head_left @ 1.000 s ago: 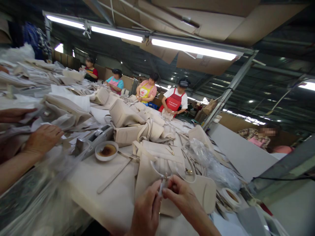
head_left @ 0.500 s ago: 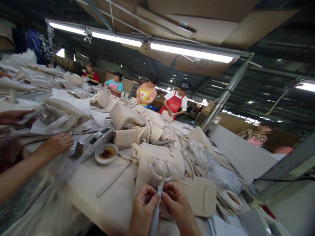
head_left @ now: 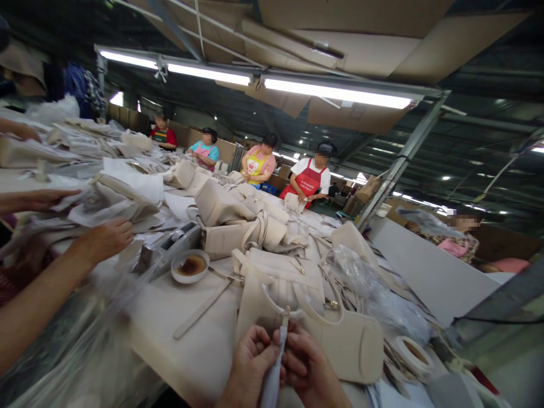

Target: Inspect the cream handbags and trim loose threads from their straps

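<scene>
My left hand (head_left: 250, 365) and my right hand (head_left: 308, 367) meet at the bottom middle of the head view. Between their fingers they pinch a thin pale strip (head_left: 277, 362) that rises toward a cream handbag (head_left: 293, 294) lying on the table just beyond them. The strip's lower end hangs down between my hands. A cream strap (head_left: 203, 309) lies flat to the left of the bag.
A small white dish of brown liquid (head_left: 190, 265) and a grey tape dispenser (head_left: 170, 249) stand left of the bag. More cream bags (head_left: 232, 218) pile up behind. A co-worker's arm (head_left: 51, 283) reaches in from the left. Tape rolls (head_left: 410, 351) lie at the right. Several people stand along the table's far side.
My hands have dropped toward the bottom edge with the strip, which now hangs longer between them. The view has tilted slightly. The co-worker's hand at the left has slid rightwards.
</scene>
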Motion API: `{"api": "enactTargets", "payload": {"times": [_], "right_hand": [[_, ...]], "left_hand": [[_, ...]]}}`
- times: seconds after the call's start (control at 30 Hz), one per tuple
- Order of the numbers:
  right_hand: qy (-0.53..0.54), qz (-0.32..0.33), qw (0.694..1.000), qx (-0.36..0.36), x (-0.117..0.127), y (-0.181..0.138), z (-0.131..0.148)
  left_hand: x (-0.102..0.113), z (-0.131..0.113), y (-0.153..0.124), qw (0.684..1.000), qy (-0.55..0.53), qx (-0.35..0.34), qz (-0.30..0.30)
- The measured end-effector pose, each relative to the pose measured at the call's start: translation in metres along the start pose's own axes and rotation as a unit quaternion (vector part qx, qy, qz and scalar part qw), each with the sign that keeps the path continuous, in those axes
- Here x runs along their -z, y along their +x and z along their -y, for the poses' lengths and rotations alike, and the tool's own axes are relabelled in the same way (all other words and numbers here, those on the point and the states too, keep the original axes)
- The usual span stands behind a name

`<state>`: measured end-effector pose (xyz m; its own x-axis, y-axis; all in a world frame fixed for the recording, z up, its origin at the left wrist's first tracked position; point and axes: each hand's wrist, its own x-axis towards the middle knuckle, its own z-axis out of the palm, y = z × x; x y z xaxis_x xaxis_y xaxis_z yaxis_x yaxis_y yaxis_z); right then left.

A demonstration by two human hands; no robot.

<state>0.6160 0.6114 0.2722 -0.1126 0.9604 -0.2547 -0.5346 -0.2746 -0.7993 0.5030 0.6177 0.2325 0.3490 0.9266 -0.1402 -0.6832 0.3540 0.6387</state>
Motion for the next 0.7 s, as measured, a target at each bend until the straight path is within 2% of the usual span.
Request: {"api": "enactTargets", "payload": {"times": [0.07, 0.13, 0.23, 0.33, 0.4, 0.5, 0.57, 0.7], "right_hand": [[0.029, 0.038, 0.999, -0.012, 0.005, 0.002, -0.001], [0.011, 0.048, 0.999, 0.009, 0.009, 0.005, -0.004], [-0.042, 0.018, 0.998, 0.033, 0.012, 0.007, -0.008], [-0.040, 0.003, 0.999, 0.034, 0.011, 0.007, -0.010], [-0.031, 0.006, 0.999, 0.037, 0.011, 0.006, -0.011], [-0.020, 0.011, 0.998, 0.054, 0.014, 0.005, -0.014], [-0.057, 0.008, 0.996, 0.070, 0.016, 0.005, -0.014], [-0.117, 0.002, 0.990, 0.083, 0.016, 0.004, -0.014]], "left_hand": [[0.001, -0.001, 0.000, 1.000, -0.009, 0.015, -0.003], [0.003, -0.001, 0.000, 1.000, -0.006, 0.018, -0.002], [0.007, -0.001, 0.001, 1.000, 0.006, 0.029, -0.004], [0.009, 0.000, 0.002, 0.999, 0.009, 0.044, -0.009], [0.009, 0.001, 0.000, 1.000, 0.020, 0.016, -0.006], [0.006, 0.002, -0.002, 0.996, 0.059, -0.070, 0.006], [0.004, 0.002, -0.003, 0.991, 0.067, -0.113, 0.001], [0.002, 0.003, 0.000, 0.993, 0.051, -0.107, 0.005]]}}
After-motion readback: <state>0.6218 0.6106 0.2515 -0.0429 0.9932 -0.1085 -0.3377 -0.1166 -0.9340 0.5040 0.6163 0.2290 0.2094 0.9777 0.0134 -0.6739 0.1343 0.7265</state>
